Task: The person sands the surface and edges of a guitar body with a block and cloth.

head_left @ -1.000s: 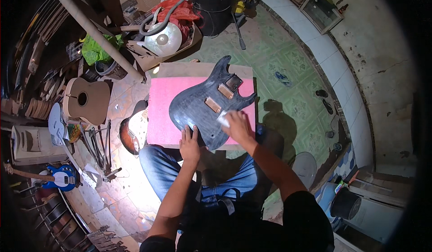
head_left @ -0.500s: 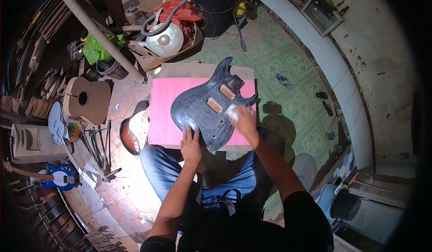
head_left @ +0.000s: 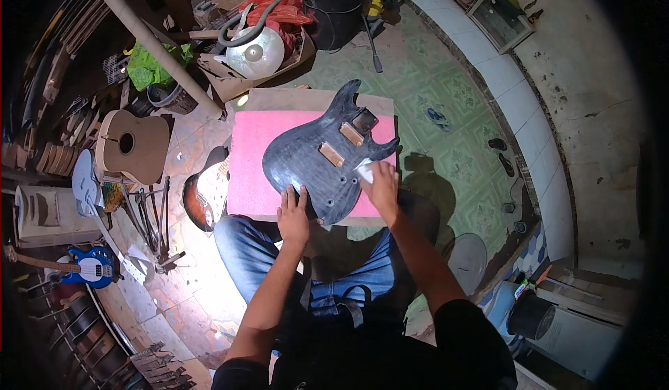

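A dark grey electric guitar body [head_left: 301, 159], with two bare-wood cavities, lies on a pink foam sheet [head_left: 247, 160] over a board on my lap. My left hand [head_left: 293, 216] rests with fingers spread on the body's lower left edge. In my right hand [head_left: 383, 189] is a small white pad [head_left: 365, 169], possibly cloth or paper, pressed on the body's right side below the lower horn. Its exact material cannot be made out.
Around me are an unpainted acoustic guitar body [head_left: 136, 157], a sunburst guitar [head_left: 201, 196], a blue bass [head_left: 90, 270], stands and wood pieces. A black bucket [head_left: 329, 21], red bags [head_left: 279, 7] and a pole [head_left: 160, 56] are farther back; sandals [head_left: 437, 117] lie right.
My right hand and the white pad have moved up and slightly right along the guitar body. My left hand stays on the edge. The whole scene sits slightly higher in the picture.
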A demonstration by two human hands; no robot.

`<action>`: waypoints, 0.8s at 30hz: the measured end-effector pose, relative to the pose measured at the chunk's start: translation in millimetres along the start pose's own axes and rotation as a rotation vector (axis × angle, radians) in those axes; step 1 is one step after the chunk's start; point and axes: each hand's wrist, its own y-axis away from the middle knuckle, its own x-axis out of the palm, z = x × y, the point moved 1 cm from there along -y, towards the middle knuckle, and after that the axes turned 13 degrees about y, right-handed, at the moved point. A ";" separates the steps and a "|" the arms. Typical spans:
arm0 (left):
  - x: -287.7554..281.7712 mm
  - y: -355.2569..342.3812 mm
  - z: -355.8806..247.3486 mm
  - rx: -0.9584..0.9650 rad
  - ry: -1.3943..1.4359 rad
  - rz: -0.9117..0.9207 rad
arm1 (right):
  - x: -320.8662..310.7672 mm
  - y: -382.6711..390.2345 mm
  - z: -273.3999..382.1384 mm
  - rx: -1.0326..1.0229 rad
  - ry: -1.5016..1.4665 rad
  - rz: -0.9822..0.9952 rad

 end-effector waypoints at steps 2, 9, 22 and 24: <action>0.6 -0.4 4.5 -0.004 -0.006 -0.004 | 1.1 2.9 11.4 0.039 0.047 -0.019; 0.2 3.3 21.1 0.040 0.052 -0.050 | 1.2 45.9 53.4 -0.372 -0.028 0.090; 2.7 3.7 16.7 0.076 0.082 -0.040 | 13.2 16.0 19.7 -0.002 0.086 0.063; 0.9 3.6 13.6 0.081 0.082 -0.031 | 5.1 -5.0 -9.4 0.171 -0.100 0.029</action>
